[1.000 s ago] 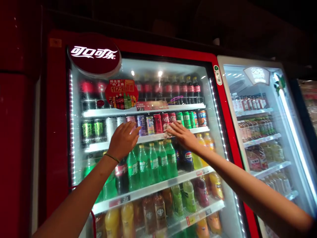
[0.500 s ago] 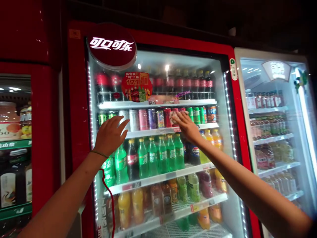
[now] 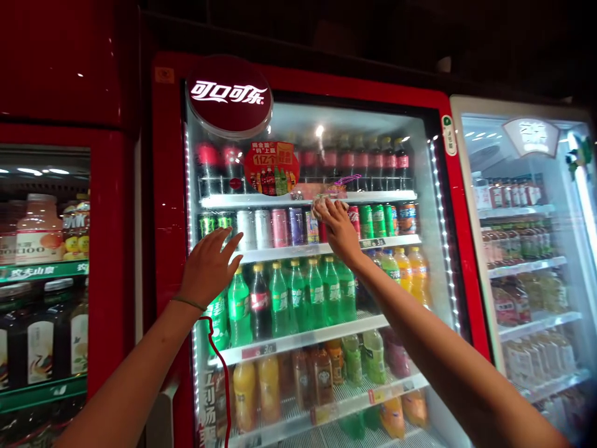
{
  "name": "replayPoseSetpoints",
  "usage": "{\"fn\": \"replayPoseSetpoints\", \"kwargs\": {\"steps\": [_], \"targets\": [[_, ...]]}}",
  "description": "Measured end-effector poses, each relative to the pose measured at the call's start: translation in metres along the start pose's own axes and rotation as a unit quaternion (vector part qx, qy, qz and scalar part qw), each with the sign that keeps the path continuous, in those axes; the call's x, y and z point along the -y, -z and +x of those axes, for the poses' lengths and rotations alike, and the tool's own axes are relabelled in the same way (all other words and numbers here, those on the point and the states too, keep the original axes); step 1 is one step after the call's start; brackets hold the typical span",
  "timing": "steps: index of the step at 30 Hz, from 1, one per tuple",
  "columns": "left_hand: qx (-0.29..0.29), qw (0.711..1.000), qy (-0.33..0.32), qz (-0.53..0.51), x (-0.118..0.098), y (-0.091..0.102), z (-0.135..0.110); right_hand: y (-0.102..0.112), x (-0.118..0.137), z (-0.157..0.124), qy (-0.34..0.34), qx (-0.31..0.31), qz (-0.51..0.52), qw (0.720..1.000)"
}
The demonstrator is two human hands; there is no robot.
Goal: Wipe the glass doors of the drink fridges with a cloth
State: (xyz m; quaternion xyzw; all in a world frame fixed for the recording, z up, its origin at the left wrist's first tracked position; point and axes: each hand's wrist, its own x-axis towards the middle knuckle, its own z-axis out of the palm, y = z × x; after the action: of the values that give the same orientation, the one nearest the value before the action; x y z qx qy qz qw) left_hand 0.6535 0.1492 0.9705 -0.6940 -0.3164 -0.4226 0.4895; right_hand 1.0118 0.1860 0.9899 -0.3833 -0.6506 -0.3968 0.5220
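The person's right hand (image 3: 339, 231) is nearest the action: its fingers (image 3: 336, 214) are bunched together around a pale crumpled wad (image 3: 330, 205), perhaps a cloth or tissue, though blur hides exactly what it is. The wad sits at the fingertips, up and to the left of the palm, with its long axis lying roughly sideways. It appears pressed against the glass door (image 3: 368, 124), level with the top of the row of cans and just under the shelf above them. The right arm (image 3: 443, 348) rises diagonally from the lower right, putting this hand far closer to the wad than the other one.

The left hand (image 3: 208, 267) is spread open, palm toward the door, lower down and well left of the wad. Its fingertips (image 3: 236, 238) reach in front of silver cans (image 3: 254, 229), but whether they touch the glass cannot be told. A thin cord bracelet (image 3: 189, 303) circles the left wrist.

Behind the glass, green soda bottles (image 3: 317, 292) stand below the cans, with orange juice bottles (image 3: 245, 395) lower still and cola bottles (image 3: 373, 162) on top. Farther out are the red cooler's round Coca-Cola sign (image 3: 229, 96) and a white-framed drinks cooler (image 3: 527, 249) to the right.
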Motion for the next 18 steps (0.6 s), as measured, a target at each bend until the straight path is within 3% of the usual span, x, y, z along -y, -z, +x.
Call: {"fn": "replayPoseSetpoints", "kwargs": {"steps": [2, 3, 6, 8, 10, 12, 15, 18], "targets": [[0.001, 1.000, 0.012, 0.007, -0.001, 0.002, -0.002, -0.014, 0.023, 0.016, -0.041, -0.026, -0.004, 0.999], [0.003, 1.000, 0.017, 0.011, -0.001, 0.003, -0.002, -0.022, 0.037, 0.017, -0.022, -0.022, -0.002, 1.000], [0.013, 0.999, 0.019, 0.024, 0.001, 0.008, -0.006, -0.032, 0.064, -0.009, 0.128, 0.040, 0.017, 0.991], [0.019, 0.999, 0.016, 0.029, 0.006, 0.012, -0.010, -0.026, 0.059, -0.026, 0.197, 0.080, 0.024, 0.977], [0.024, 0.999, 0.016, 0.032, 0.012, 0.016, -0.014, -0.018, 0.045, -0.024, 0.171, 0.074, 0.020, 0.982], [0.029, 0.999, 0.017, 0.034, 0.016, 0.019, -0.017, -0.017, 0.040, -0.003, 0.076, 0.027, 0.013, 0.997], [0.028, 0.999, 0.029, 0.029, 0.019, 0.019, -0.022, -0.034, 0.069, 0.031, -0.018, -0.035, 0.018, 0.999], [0.019, 0.999, 0.039, 0.013, 0.022, 0.018, -0.026, -0.051, 0.109, 0.023, 0.074, 0.007, 0.038, 0.997]]}}
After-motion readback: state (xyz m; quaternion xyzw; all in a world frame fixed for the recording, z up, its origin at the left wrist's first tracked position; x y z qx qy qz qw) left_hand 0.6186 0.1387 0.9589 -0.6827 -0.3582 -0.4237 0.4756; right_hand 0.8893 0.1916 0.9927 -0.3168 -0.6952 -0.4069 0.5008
